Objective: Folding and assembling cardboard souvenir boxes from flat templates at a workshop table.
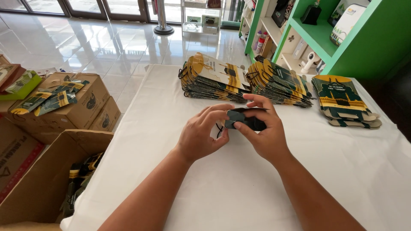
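Three stacks of flat printed cartons [274, 83], three cardboard boxes [81, 105]

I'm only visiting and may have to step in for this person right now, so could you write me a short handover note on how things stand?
Left hand: fingers closed on the left end of a small dark folded card piece with a thin black cord.
Right hand: fingers closed on its right end, held just above the white table.
Behind the hands: two fanned stacks of flat printed pieces with cords, and a smaller flat stack at far right.
Done: those stacks are laid out.
Left: the piece in hand is not yet set down. More printed pieces lie in the open carton and on the closed box on the left.
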